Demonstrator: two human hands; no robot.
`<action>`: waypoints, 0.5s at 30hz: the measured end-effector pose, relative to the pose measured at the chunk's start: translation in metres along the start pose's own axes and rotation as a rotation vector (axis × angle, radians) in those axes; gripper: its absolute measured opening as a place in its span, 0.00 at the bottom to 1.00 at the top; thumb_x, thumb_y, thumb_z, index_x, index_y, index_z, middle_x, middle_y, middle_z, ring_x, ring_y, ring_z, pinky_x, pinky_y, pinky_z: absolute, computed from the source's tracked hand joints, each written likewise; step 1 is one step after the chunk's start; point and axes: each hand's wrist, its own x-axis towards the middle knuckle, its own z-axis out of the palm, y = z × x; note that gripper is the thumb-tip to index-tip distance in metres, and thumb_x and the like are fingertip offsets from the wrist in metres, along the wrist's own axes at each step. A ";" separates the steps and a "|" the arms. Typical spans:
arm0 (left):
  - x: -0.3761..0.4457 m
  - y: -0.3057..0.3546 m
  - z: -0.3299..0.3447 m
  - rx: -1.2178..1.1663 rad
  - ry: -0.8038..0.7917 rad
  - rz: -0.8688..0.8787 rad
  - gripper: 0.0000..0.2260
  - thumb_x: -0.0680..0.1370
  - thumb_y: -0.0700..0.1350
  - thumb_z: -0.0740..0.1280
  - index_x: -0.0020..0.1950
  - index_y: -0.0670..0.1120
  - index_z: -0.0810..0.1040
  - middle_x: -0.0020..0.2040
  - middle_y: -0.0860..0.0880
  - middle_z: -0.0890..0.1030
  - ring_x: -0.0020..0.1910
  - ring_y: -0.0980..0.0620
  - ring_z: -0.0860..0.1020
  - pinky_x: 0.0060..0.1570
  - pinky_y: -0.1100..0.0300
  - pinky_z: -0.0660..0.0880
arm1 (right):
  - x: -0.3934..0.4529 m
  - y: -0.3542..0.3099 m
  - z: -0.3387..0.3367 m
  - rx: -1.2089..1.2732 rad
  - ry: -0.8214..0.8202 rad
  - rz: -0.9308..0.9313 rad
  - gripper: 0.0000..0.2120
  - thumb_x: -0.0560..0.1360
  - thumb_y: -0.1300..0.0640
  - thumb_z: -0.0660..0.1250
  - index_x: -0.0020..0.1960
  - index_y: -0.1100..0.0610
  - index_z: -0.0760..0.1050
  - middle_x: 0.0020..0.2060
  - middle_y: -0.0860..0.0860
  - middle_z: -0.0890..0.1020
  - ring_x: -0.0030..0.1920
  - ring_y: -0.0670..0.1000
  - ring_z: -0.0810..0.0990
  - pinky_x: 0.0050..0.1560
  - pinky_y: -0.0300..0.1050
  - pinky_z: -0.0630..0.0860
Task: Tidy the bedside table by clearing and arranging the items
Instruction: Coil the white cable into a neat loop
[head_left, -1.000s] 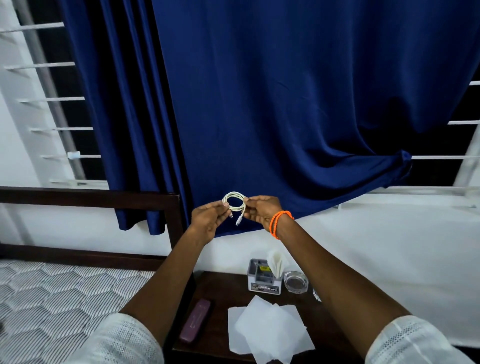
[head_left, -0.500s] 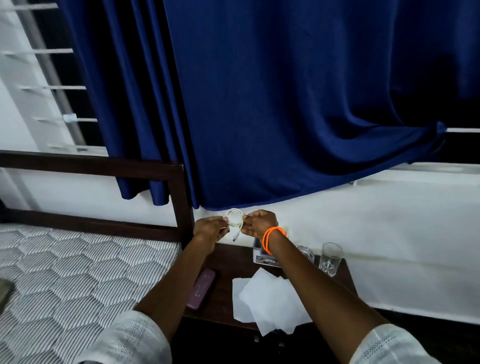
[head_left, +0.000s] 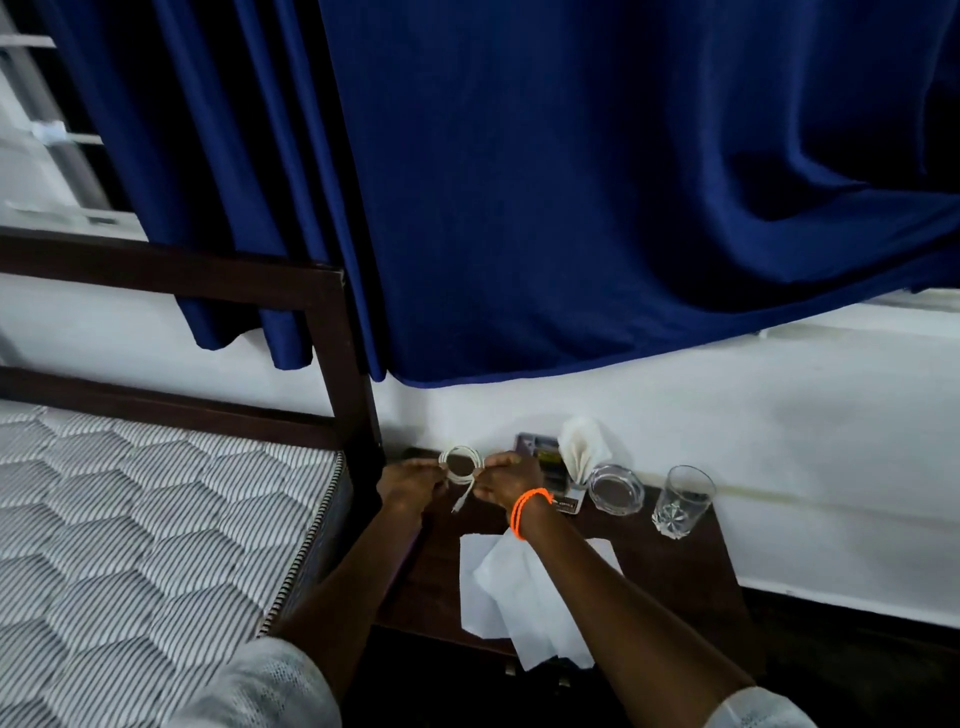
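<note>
Both hands pinch a small white cable coil (head_left: 460, 464) between them: the left hand (head_left: 411, 482) holds its left side and the right hand (head_left: 508, 480), with an orange band at the wrist, holds its right side, each grip clamped on the loops. One plug end dangles loose below the coil. The coil sits low over the back left corner of the tabletop (head_left: 675, 577); whether it touches the wood cannot be told.

Taking the coil as the landmark: just to its right stands a small organiser box (head_left: 543, 457) with a folded tissue (head_left: 579, 447) upright in it, further right a glass ashtray (head_left: 616, 489), then a drinking glass (head_left: 681, 501) near the far right edge. In front of the coil, loose white paper sheets (head_left: 511, 592) lie spread and overhang the near edge. To its left is the bed's mattress (head_left: 145, 525).

The step in hand looks like setting the wound cable down. The next move likely calls for lowering it flat, tucking the loose end so the loops hold, then freeing both hands for the sheets.
</note>
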 end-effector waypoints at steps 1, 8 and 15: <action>0.004 -0.005 0.001 0.048 0.004 -0.005 0.12 0.78 0.34 0.70 0.62 0.37 0.83 0.60 0.38 0.84 0.36 0.55 0.78 0.25 0.72 0.74 | 0.007 0.006 0.002 -0.035 0.012 -0.004 0.12 0.69 0.72 0.72 0.38 0.58 0.73 0.37 0.58 0.80 0.39 0.57 0.81 0.41 0.56 0.84; 0.027 -0.019 0.006 0.422 0.124 0.030 0.09 0.74 0.44 0.72 0.52 0.48 0.88 0.54 0.49 0.87 0.55 0.48 0.84 0.47 0.66 0.74 | 0.040 0.035 0.016 -0.240 0.106 -0.020 0.11 0.70 0.66 0.71 0.39 0.51 0.76 0.47 0.57 0.84 0.50 0.56 0.84 0.52 0.51 0.83; 0.061 -0.031 0.020 0.497 0.049 0.053 0.08 0.74 0.46 0.72 0.47 0.46 0.89 0.47 0.47 0.88 0.50 0.48 0.86 0.52 0.58 0.80 | 0.118 0.087 0.023 -0.389 0.196 -0.039 0.09 0.62 0.64 0.72 0.32 0.50 0.77 0.39 0.54 0.86 0.44 0.58 0.85 0.49 0.59 0.83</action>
